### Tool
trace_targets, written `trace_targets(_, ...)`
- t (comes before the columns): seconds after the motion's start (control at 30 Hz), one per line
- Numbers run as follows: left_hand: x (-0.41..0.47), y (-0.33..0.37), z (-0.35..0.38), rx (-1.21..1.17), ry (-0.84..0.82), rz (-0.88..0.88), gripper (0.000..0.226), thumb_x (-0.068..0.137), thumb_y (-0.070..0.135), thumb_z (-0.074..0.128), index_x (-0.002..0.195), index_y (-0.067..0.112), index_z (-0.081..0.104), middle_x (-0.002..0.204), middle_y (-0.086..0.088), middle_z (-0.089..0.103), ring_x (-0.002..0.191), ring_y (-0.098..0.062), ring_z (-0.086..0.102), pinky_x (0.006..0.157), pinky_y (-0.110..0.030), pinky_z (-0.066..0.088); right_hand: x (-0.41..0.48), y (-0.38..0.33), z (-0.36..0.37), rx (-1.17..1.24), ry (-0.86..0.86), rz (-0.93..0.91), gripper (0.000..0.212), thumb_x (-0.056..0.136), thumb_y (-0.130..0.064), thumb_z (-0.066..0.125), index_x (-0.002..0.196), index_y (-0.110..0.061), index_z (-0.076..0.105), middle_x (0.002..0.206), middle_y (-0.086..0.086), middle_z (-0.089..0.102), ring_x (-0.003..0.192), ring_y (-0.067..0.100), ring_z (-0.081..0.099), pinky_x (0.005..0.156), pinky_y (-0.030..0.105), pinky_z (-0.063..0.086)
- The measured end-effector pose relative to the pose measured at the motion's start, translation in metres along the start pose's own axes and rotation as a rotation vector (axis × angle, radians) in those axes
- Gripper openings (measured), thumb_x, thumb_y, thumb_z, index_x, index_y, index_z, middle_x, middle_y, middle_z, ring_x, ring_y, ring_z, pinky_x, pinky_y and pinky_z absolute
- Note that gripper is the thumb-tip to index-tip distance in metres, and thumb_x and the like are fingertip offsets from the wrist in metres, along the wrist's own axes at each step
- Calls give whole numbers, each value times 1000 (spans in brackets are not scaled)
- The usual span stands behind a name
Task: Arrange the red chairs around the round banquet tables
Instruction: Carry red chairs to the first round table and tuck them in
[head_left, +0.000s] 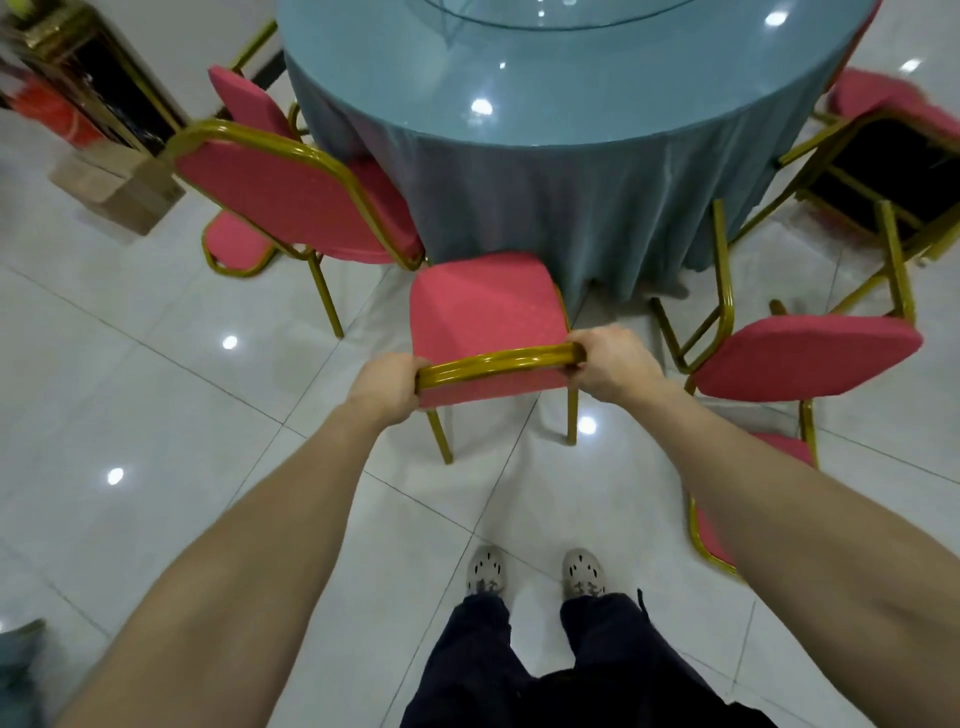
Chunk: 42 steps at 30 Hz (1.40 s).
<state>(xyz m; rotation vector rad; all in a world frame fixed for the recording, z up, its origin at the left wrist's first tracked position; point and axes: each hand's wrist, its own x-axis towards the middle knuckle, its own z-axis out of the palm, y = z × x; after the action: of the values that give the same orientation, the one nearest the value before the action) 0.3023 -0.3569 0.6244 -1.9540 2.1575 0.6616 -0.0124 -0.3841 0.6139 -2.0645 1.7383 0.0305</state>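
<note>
**Red chair (483, 306) held at the round table (571, 171)**

Both my hands grip the gold top rail of the backrest. My left hand (387, 387) curls round its left end and my right hand (610, 364) round its right end, with the fingers wrapped over the tube. The red chair stands on the tiled floor (156, 415) at 12 o'clock from me, its seat facing the round table. The seat's front edge lies just beside the hanging blue-grey cloth (519, 197); I cannot tell whether they touch.

At 10 o'clock a second chair (291, 202) has its seat against the cloth, its near corner just beside my chair's seat. A third chair (244, 98) stands farther round the table at 11 o'clock. At 2 o'clock a tilted chair (805, 358) shows its seat pad edge-on, with gold legs rising toward the table. My right forearm partly hides a red-and-gold piece below it. At 1 o'clock an overturned chair (883, 166) shows its black underside. A cardboard box (119, 192) sits on the floor at 10 o'clock, beyond the second chair. My shoes (485, 571) are at 6 o'clock.
</note>
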Motion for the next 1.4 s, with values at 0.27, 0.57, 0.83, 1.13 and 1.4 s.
trace_targets(0.27, 12, -13, -1, -3, -31, 107, 27, 88, 5, 75, 109, 23, 79, 89, -1, 75, 87, -26, 71, 82, -43, 62, -4, -18, -2, 81, 44, 187, 3, 100, -22, 75, 98, -23, 73, 85, -2, 67, 80, 15, 65, 79, 35, 59)
trace_targets(0.57, -52, -14, 46, -32, -5, 117, 28, 99, 14, 73, 123, 28, 79, 93, 0, 74, 86, -24, 69, 80, -38, 59, -77, -14, 37, 57, 61, 123, 4, 98, -27, 78, 100, -24, 78, 83, -5, 68, 80, 13, 64, 82, 35, 60)
trace_targets(0.83, -126, -12, 85, -37, 10, 73, 34, 101, 11, 72, 131, 28, 75, 97, 0, 73, 86, -21, 68, 82, -34, 58, -152, -21, 69, -73, 77, 41, 9, 99, -30, 76, 92, -24, 77, 79, -4, 66, 78, 18, 64, 78, 38, 61)
trace_targets(1.13, -131, -6, 78, -25, -1, 65, 18, 100, 11, 73, 107, 26, 80, 87, 2, 73, 80, -18, 68, 75, -31, 53, -196, -14, 83, -11, 121, -2, 18, 95, -31, 76, 90, -27, 60, 82, -4, 61, 82, 22, 61, 78, 40, 55)
trace_targets(1.4, -100, -8, 62, -25, 4, 76, 22, 97, 7, 75, 107, 26, 79, 88, 2, 74, 81, -20, 69, 79, -37, 60, -171, -13, 83, 38, 187, 26, 26, 96, -21, 78, 94, -24, 52, 90, -1, 61, 88, 23, 59, 86, 46, 55)
